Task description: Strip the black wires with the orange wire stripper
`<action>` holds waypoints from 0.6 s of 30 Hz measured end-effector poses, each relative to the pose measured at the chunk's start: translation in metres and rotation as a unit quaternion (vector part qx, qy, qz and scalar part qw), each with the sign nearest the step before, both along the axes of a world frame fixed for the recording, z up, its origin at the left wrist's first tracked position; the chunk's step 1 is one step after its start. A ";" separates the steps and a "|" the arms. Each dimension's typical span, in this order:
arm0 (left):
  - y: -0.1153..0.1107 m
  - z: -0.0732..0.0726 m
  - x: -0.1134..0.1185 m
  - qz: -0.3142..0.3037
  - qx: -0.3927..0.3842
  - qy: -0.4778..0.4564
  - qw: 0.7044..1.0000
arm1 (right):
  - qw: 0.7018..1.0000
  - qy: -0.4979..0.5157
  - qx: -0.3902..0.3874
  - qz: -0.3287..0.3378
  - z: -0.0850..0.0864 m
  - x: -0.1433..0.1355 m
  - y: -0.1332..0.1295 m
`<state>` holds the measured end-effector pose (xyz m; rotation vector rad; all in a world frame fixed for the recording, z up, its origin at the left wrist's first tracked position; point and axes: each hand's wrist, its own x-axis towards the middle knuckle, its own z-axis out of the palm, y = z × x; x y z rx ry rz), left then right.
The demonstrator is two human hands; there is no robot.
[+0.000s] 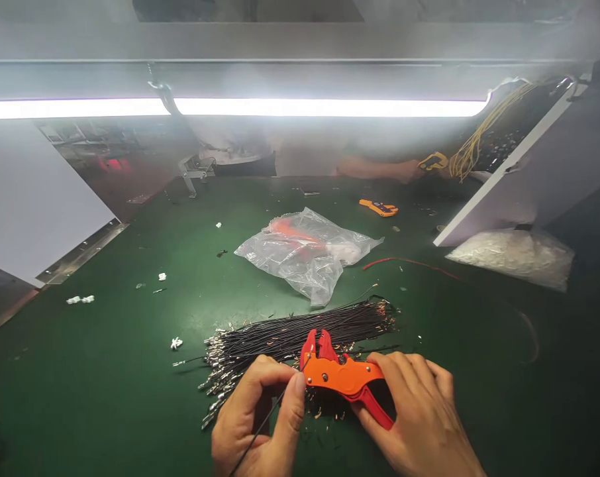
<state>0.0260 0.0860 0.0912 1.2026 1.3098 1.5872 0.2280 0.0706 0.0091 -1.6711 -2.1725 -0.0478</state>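
Between the thumb and forefinger of my left hand (267,414) is a thin black wire (260,429). Its upper end reaches the jaws of an orange and red wire stripper (337,374). My right hand (419,411) is closed round the stripper's handles, with the jaws pointing up and to the left. Just beyond both hands lies a bundle of black wires (300,334). Metal terminals show at the bundle's left end, and bare copper ends at its right. Whether the stripper's jaws touch the wire I cannot tell.
A clear plastic bag (310,255) with something orange inside lies behind the bundle. Another full bag (516,255) sits by the right panel. An orange tool (378,207) and a red wire (412,261) lie on the green table (106,371). Across it, another person's arm (379,168) shows.
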 end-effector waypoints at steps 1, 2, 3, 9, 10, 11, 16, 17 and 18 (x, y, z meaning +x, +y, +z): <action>0.000 -0.001 0.000 -0.001 0.001 0.001 1.000 | 1.000 0.018 -0.009 -0.008 0.000 0.000 0.001; 0.000 -0.002 0.000 -0.002 0.004 0.006 1.000 | 0.998 0.048 -0.023 -0.021 0.001 -0.001 0.001; 0.001 -0.003 -0.001 -0.003 0.011 0.012 1.000 | 0.994 0.092 -0.042 -0.040 0.003 0.000 0.002; -0.002 -0.019 0.000 -0.017 0.071 0.033 0.997 | 0.758 0.581 -0.295 -0.038 0.032 -0.002 -0.005; -0.002 -0.023 0.001 -0.021 0.081 0.035 0.996 | 0.686 0.655 -0.317 0.001 0.034 -0.004 -0.008; -0.003 -0.026 0.001 -0.025 0.087 0.037 0.995 | 0.618 0.712 -0.332 0.035 0.034 -0.008 -0.011; -0.005 -0.030 0.001 -0.053 0.074 0.048 0.995 | 0.412 0.803 -0.411 0.131 0.013 -0.027 -0.019; -0.005 -0.029 0.001 -0.057 0.069 0.050 0.995 | 0.397 0.799 -0.427 0.149 0.008 -0.029 -0.019; -0.005 -0.028 0.001 -0.060 0.064 0.052 0.995 | 0.391 0.790 -0.443 0.166 0.004 -0.031 -0.018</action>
